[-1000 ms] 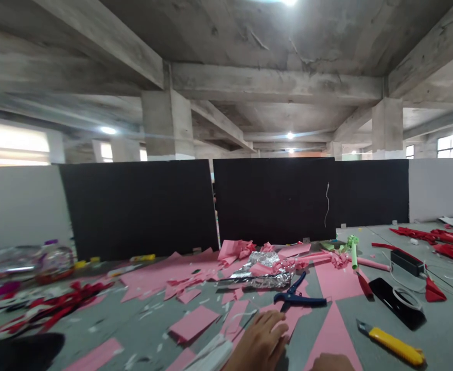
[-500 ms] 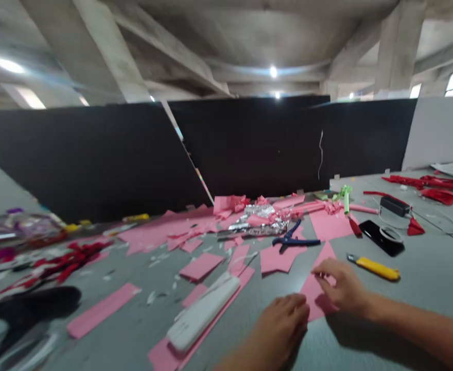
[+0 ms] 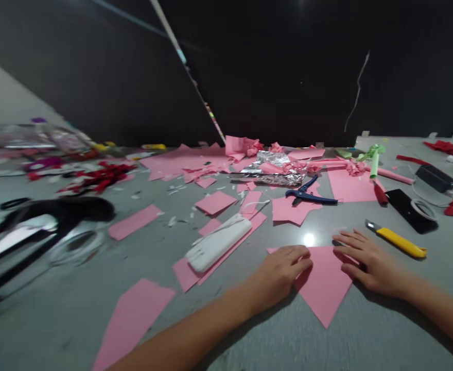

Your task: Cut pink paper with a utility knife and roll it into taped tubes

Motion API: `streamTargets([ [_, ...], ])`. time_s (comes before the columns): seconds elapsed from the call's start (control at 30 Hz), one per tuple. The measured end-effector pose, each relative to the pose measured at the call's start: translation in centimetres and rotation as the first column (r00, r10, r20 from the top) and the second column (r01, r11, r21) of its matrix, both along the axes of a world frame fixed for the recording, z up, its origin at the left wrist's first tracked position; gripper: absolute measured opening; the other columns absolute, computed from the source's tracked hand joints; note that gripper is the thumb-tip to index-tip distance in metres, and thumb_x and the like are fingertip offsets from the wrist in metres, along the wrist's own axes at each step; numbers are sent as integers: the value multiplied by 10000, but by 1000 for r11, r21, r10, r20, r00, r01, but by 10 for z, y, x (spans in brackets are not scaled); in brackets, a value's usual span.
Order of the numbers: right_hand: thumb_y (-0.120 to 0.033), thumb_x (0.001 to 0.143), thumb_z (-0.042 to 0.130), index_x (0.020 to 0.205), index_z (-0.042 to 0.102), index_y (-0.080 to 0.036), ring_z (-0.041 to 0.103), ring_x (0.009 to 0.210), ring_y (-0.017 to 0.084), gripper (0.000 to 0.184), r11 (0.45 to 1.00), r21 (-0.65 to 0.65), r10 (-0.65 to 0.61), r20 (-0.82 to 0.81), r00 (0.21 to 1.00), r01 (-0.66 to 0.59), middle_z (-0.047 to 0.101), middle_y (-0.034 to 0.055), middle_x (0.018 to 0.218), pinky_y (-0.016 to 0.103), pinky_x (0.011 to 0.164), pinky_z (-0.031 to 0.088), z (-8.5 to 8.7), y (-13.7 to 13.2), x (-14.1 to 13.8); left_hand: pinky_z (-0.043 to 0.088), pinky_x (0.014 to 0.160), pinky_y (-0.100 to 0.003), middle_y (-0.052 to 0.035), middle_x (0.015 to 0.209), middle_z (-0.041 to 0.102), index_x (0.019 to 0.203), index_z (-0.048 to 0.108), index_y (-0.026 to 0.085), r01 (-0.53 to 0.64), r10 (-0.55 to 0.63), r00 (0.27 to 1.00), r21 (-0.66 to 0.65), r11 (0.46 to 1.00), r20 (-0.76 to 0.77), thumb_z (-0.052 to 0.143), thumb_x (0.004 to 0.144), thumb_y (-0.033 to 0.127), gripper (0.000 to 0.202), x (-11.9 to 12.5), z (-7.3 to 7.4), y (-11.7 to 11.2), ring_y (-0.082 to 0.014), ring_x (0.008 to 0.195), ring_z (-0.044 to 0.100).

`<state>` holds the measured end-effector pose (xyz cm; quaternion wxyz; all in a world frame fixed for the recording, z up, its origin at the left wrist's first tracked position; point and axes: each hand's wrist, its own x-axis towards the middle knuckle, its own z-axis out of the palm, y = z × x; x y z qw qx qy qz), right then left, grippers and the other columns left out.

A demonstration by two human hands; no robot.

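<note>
We note the flat pink triangular paper sheet (image 3: 322, 281) on the grey surface (image 3: 365, 340), close to its near edge. Its apex points toward us; the long axis runs from the far straight edge to that near tip. Our left hand (image 3: 282, 269) lies palm down, fingers loosely curled, on the sheet's left corner. Our right hand (image 3: 367, 257) rests flat with fingers spread on the right corner. Neither grips it. A yellow-handled utility knife (image 3: 397, 240) lies just right.
</note>
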<state>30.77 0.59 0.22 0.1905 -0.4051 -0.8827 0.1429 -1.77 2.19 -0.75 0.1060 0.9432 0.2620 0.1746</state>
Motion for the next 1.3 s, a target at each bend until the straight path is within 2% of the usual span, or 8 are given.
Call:
streamTargets([
  [0.1, -332, 1100, 651, 1493, 713, -330, 572, 1535, 304, 397, 1000, 0, 6, 18, 1000, -6, 665, 62, 1598, 647, 1352, 331, -12, 2, 2, 588, 1098, -465, -152, 1392, 724, 1301, 659, 163, -36, 36, 999, -36, 999, 1, 432, 1026, 21, 384, 3, 4, -5, -277, 1296, 692],
  [0.2, -318, 1120, 599, 1525, 689, -319, 601, 1511, 309, 414, 1000, 28, 12, 39, 999, -13, 669, 70, 1591, 664, 1335, 363, -18, 6, 5, 592, 1098, -466, -166, 1366, 720, 1284, 647, 168, -124, 123, 992, -87, 988, -25, 458, 1129, 229, 252, 7, 9, -12, -294, 1276, 699],
  [0.4, -60, 1062, 454, 1658, 537, -310, 482, 1608, 268, 651, 997, 50, 52, 25, 998, -53, 543, 57, 1704, 619, 1355, 354, -9, -2, -2, 436, 1279, -564, -200, 1633, 558, 1579, 510, 201, -72, 66, 995, -78, 994, -78, 483, 1144, 521, 541, 8, 3, -15, -353, 1545, 511],
  [0.6, -337, 1146, 573, 1730, 418, -260, 401, 1654, 257, 609, 984, -149, 112, 91, 990, -97, 444, 87, 1762, 524, 1393, 292, 8, -15, -23, 305, 1365, -544, -135, 1785, 414, 1743, 324, 251, -77, 70, 994, -96, 992, -78, 454, 1159, 544, 666, 0, -16, -12, -312, 1651, 395],
  [0.97, -313, 1140, 550, 1623, 590, -221, 529, 1576, 269, 493, 995, -95, -1, 110, 994, 11, 592, 93, 1662, 517, 1330, 426, 8, -10, -10, 371, 1335, -496, -98, 1813, 331, 1794, 157, 298, -264, 249, 956, -87, 961, -156, 473, 1129, 626, 806, -55, -24, -19, -311, 1629, 444],
  [1.07, -275, 1129, 544, 1543, 671, -215, 602, 1510, 286, 437, 998, -44, -50, 105, 993, 55, 660, 105, 1598, 526, 1277, 485, 9, -8, -7, 373, 1325, -493, -99, 1805, 357, 1785, 227, 274, -280, 262, 944, -62, 958, -202, 446, 1126, 654, 791, -63, -22, -19, -312, 1617, 461],
  [1.17, -258, 1127, 539, 1406, 752, -207, 682, 1386, 306, 355, 994, 34, -103, 99, 990, 100, 746, 109, 1483, 543, 1204, 524, 10, -6, -6, 414, 1271, -538, -137, 1729, 501, 1699, 450, 213, -283, 281, 936, 20, 959, -213, 403, 1139, 641, 706, -58, -11, -17, -348, 1529, 560],
  [1.3, -272, 1096, 600, 1322, 763, -199, 686, 1197, 340, 288, 976, 92, -206, 88, 975, 198, 787, 132, 1297, 568, 1079, 540, 11, -4, -6, 539, 1016, -495, -149, 1323, 785, 1369, 729, 187, -292, 305, 921, 88, 952, -242, 375, 1174, 426, 469, -32, 17, -9, -332, 1174, 733],
])
